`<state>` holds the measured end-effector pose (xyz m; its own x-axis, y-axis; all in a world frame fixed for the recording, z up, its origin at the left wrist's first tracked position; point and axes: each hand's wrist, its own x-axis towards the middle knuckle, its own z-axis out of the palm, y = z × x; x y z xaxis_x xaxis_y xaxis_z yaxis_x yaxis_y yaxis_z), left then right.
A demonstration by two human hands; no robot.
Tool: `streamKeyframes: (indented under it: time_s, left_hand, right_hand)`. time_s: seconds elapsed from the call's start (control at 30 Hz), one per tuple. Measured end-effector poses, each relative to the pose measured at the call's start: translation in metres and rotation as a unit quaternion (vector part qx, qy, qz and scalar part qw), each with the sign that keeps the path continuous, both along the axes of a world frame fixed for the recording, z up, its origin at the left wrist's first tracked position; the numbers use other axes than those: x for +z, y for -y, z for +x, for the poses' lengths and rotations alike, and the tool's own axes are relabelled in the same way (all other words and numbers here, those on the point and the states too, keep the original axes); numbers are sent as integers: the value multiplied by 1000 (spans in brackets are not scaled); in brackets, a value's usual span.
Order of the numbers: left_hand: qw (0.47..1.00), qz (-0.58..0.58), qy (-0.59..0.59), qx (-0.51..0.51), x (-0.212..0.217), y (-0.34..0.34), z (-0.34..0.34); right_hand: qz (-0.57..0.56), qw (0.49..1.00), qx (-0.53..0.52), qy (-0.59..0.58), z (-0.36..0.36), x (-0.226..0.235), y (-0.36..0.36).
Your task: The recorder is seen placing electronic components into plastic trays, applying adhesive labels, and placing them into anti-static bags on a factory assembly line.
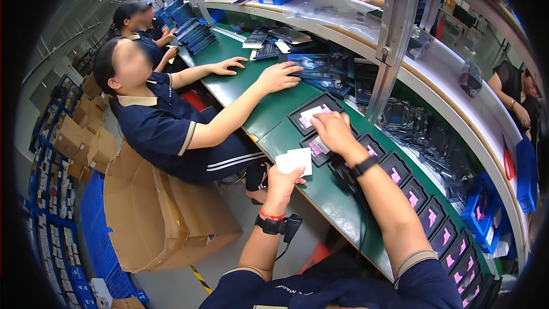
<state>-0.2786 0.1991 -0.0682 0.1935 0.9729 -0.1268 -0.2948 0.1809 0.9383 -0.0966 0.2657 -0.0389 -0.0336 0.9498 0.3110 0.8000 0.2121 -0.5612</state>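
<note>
Far left: stacked blue crates [54, 217] and a big brown cardboard box [154, 217] on the floor beside the line. Next to them a seated co-worker in a navy polo [160, 126], both hands flat on the green conveyor belt [251, 97], one hand [278, 76] resting on a dark flat package [311, 66]. Centre: wearer's left hand [281, 186] sits just off the belt's near edge, fingers closed around a small stack of white cards [295, 161], held upright-ish, thumb side toward camera; black wrist device and a red band on that wrist. Right of that: right hand [333, 131] is down on the belt, palm down, fingers curled, fingertips pressing a white-and-pink card [311, 115] into a black tray [316, 113]; can't tell if it pinches the card or just pushes on it. Black watch on that wrist. A second black tray [318, 149] with a pink card lies partly under the hand. Further right a row of black trays [434, 217], each with a pink card, runs edge to edge along the belt toward the lower right. Behind them, a pile of dark plastic bags [426, 137] under the white curved shelf [457, 88]. Blue bin [526, 174] at far right.
</note>
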Motion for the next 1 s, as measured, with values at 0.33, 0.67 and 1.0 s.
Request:
streamKeyframes:
  time_s: [0.33,0.67,1.0]
  left_hand:
    - [983,-57,91,-150,-6,-3,32]
    - [973,-24,53,-225,1,32,85]
    - [965,-68,83,-238,-2,42,94]
  right_hand:
    - [-74,955,-231,-173,71,-16,102]
    - [-148,909,-109,-374,64,-14,140]
    - [-160,867,-165,-443,107,0,190]
